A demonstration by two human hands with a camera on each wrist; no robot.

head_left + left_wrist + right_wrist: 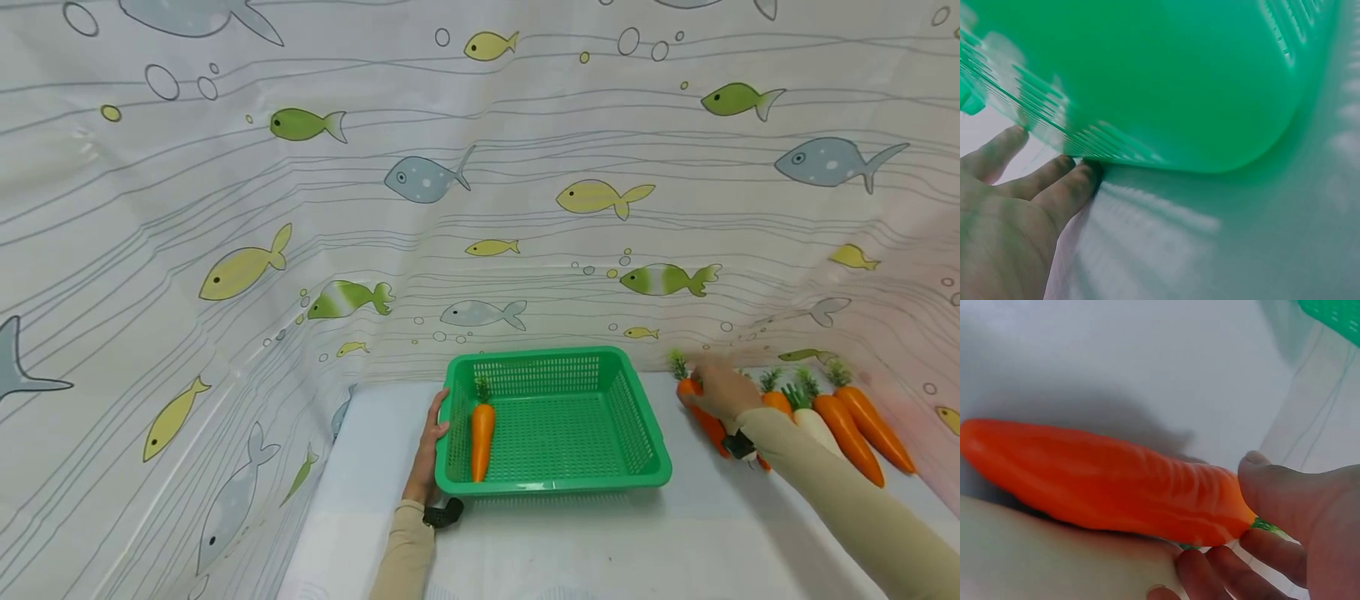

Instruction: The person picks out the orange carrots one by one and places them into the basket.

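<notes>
A green plastic basket (551, 486) stands on the white table, and one orange carrot (482, 442) lies along its left side. My left hand (427, 450) rests against the basket's left outer wall; the left wrist view shows extended fingers (1063, 194) touching it. To the right of the basket, my right hand (723, 390) pinches an orange-red carrot (1104, 481) near its leafy top, thumb on one side and fingers on the other. That carrot lies beside a white radish (1054, 556) in the right wrist view.
More carrots (873, 425) and a white radish (821, 429) with green tops lie in a row at the right. A fish-patterned sheet (525, 208) hangs behind and along the sides of the table.
</notes>
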